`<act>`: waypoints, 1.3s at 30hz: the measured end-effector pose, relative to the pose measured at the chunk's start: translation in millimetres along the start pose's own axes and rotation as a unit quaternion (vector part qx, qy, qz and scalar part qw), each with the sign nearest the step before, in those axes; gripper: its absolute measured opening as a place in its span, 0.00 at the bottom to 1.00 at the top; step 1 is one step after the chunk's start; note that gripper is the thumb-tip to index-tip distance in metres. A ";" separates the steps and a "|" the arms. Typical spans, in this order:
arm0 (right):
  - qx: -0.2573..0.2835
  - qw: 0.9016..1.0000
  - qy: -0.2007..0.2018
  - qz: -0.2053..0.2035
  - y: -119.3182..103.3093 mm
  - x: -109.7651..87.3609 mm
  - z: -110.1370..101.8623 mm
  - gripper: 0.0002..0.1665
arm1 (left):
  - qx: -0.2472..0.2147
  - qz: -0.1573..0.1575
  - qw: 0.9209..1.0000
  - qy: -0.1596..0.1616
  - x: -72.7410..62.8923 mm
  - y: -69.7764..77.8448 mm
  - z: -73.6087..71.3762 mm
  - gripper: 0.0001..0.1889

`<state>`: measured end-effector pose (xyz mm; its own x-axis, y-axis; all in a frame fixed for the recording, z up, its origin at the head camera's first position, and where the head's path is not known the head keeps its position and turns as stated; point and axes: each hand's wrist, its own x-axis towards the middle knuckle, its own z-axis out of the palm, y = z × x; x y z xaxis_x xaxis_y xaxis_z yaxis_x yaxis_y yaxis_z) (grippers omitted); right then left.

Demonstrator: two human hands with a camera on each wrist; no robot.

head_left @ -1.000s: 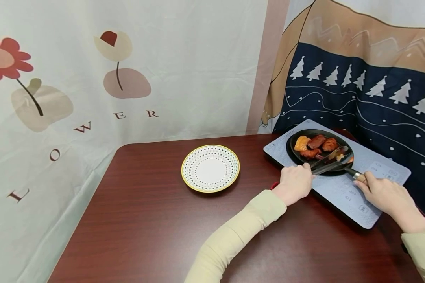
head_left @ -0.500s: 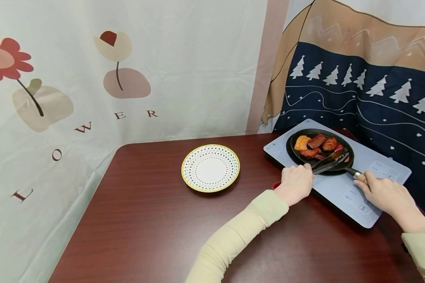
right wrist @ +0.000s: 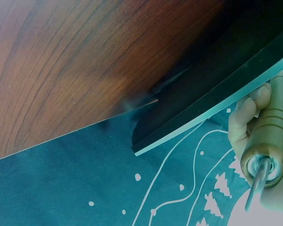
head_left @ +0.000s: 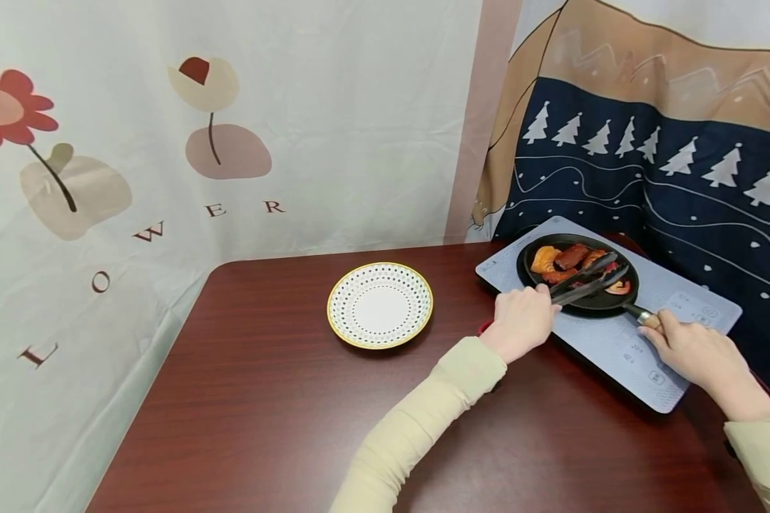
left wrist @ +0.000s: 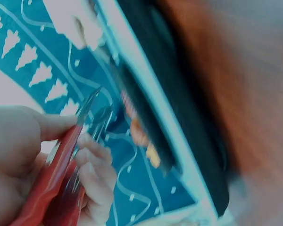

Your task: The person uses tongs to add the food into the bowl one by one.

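Note:
My left hand (head_left: 522,322) grips a pair of tongs (head_left: 589,286) by its red handles (left wrist: 52,188), thumb on one side and fingers curled round the other. The two dark tongs arms stand apart and overlap the food in the black frying pan (head_left: 592,311). My right hand (head_left: 699,355) holds the pan by its wooden handle (right wrist: 270,134). In the pan lie browned meat pieces (head_left: 571,256), an orange-yellow piece (head_left: 545,259) at the left and a pinkish-orange piece (head_left: 619,286) at the right. The tongs hide some of the food.
Under the pan is a light blue-grey cooktop (head_left: 642,356), set at an angle on the dark red wooden table (head_left: 263,399). A white dotted plate (head_left: 381,306) with a yellow rim sits to the left. Printed cloth (head_left: 359,128) hangs behind the table.
The tongs have shifted left and up from the pan's right side, uncovering the pinkish-orange piece. My left hand moved slightly left with them. My right hand keeps its hold on the pan handle.

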<state>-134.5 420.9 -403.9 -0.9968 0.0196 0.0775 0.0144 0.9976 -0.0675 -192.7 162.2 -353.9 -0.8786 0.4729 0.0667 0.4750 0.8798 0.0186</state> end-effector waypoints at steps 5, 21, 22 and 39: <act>-0.002 1.000 -0.003 0.001 -1.1 0.5 0.3 0.23 | 0.012 0.023 0.999 -0.029 -0.1 -22.4 -13.3 0.18; -0.002 1.000 -0.006 0.003 -0.6 1.3 0.6 0.24 | 0.003 0.048 0.995 -0.090 -5.2 -37.1 -30.1 0.16; -0.004 1.000 -0.005 0.002 -0.6 1.2 0.6 0.23 | 0.003 0.051 0.995 -0.089 -5.8 -37.3 -30.5 0.16; 0.000 1.000 0.007 -0.005 0.4 0.7 1.4 0.23 | 0.009 0.028 0.998 -0.063 -5.6 -35.2 -21.3 0.19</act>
<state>-135.3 421.3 -405.3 -0.9957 0.0113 0.0919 0.0052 0.9978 -0.0664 -203.5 127.6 -333.7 -0.8500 0.5234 -0.0596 0.5243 0.8516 0.0005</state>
